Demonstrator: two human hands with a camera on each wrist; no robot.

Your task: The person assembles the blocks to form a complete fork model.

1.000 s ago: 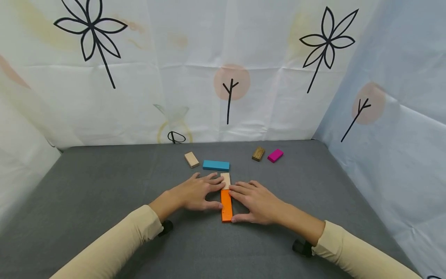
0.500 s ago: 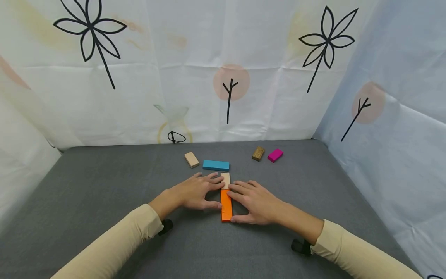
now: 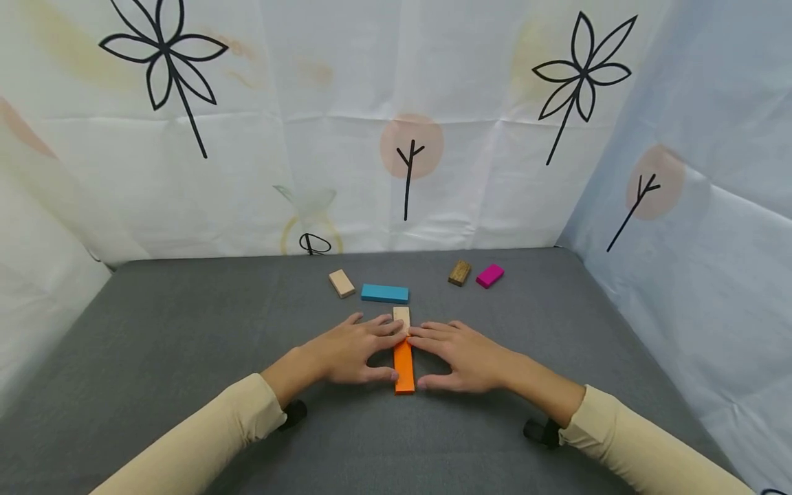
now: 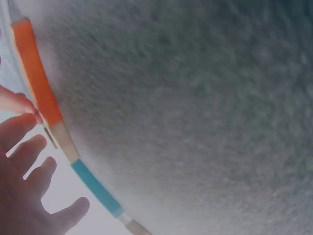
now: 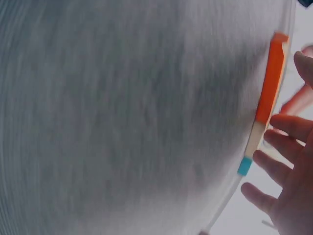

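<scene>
An orange block (image 3: 404,371) lies lengthwise on the grey cloth, end to end with a shorter pale wooden block (image 3: 401,315). From the left, my left hand (image 3: 354,349) reaches over with fingers spread, its fingertips around the seam between the two blocks and its thumb near the orange block's left side. My right hand (image 3: 471,356) comes from the right, fingers extended, fingertips at the same seam and thumb a little apart from the orange block. In the left wrist view the orange block (image 4: 36,73) meets the pale one (image 4: 63,141). Neither hand grips anything.
A blue block (image 3: 385,294) lies just beyond the pale one. Farther back are another pale block (image 3: 342,283), a brown block (image 3: 460,273) and a magenta block (image 3: 490,276). A patterned white cloth wall (image 3: 495,192) rises behind the table.
My left hand has shifted slightly right and nearer, its fingers now farther over the blocks. The right thumb has drawn away from the orange block. The blocks look unmoved.
</scene>
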